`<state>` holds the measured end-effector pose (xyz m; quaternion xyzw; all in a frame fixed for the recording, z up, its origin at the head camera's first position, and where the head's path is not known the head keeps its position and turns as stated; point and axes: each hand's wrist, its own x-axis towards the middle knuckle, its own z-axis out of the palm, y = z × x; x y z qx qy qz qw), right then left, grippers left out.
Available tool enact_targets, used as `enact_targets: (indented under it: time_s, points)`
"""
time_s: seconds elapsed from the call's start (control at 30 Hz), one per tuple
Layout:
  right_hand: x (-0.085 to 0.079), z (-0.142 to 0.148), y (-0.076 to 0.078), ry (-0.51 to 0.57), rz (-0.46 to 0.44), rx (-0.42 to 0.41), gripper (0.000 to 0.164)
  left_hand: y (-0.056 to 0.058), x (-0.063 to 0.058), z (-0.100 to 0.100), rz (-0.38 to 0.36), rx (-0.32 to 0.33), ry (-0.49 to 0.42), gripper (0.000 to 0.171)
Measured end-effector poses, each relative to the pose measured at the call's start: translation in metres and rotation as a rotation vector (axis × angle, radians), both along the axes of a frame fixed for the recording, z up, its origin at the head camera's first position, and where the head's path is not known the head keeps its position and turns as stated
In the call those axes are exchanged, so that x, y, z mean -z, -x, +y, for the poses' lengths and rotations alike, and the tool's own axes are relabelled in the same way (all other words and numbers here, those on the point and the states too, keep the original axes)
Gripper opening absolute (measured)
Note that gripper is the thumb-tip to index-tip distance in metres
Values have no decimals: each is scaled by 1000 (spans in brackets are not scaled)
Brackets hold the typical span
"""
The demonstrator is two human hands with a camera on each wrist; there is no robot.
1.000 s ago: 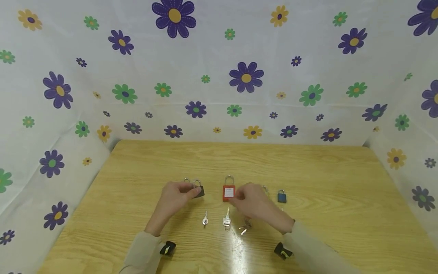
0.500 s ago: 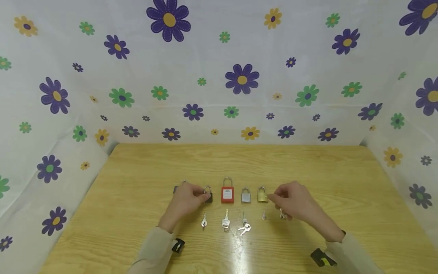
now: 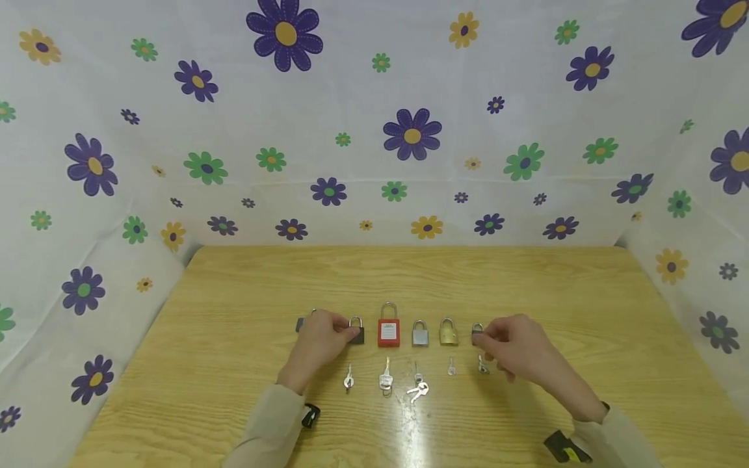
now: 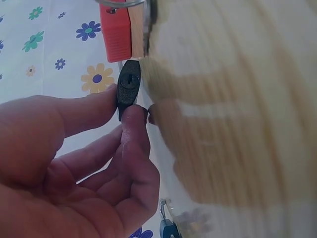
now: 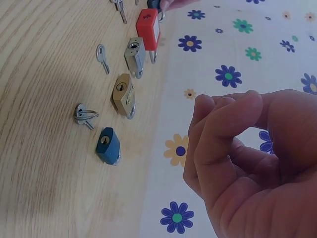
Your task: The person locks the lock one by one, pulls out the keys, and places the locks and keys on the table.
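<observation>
My left hand (image 3: 318, 341) pinches a black padlock (image 4: 130, 82) between thumb and fingers, at the left part of a row on the wooden table. Behind that hand a dark blue padlock (image 3: 300, 324) is mostly hidden. To the right stand a red padlock with a white label (image 3: 389, 332), a silver padlock (image 3: 420, 337) and a brass padlock (image 3: 448, 335). At the row's right end is a blue padlock (image 5: 108, 146). My right hand (image 3: 521, 344) hovers near it, fingers loosely curled; in the right wrist view they hold nothing and are apart from it.
Keys lie in front of the padlocks: a key (image 3: 348, 378) on the left, a larger key (image 3: 386, 377), a bunch (image 3: 419, 389), a small key (image 3: 451, 366) and another bunch (image 3: 482, 365). A flowered cloth (image 3: 351, 162) surrounds the table's back and sides.
My right hand has moved right, from beside the red padlock past the brass one to the blue one. The black padlock, tilted in my left hand earlier, now sits farther right and upright.
</observation>
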<state>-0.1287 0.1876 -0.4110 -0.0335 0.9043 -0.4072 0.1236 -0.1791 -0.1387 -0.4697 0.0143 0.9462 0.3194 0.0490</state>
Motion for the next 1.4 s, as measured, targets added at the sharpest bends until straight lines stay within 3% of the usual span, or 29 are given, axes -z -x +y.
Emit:
enact_targets:
  time_s: [0.7,0.83,0.97,1.03,1.2,1.33,1.4]
  points:
    - [3,10,-4,-1,-25,15,21,-2,-3,1,13,-13,49,21]
    - [4,11,-5,2,-21,14,21,-2,-6,-11,30,-37,20,24]
    - [4,11,-6,0,-11,6,21,-3,-17,-35,93,-108,17,30]
    - [5,11,-7,-4,-8,6,21,-5,-22,-47,104,-154,58,35]
    - [6,11,-7,-2,-18,16,21,-9,-26,-63,18,-188,168,40]
    - [7,10,-7,27,-22,0,21,-10,-20,-64,-55,-184,181,51]
    - [8,11,-7,34,-20,-4,21,-8,-17,-62,-52,-185,179,51]
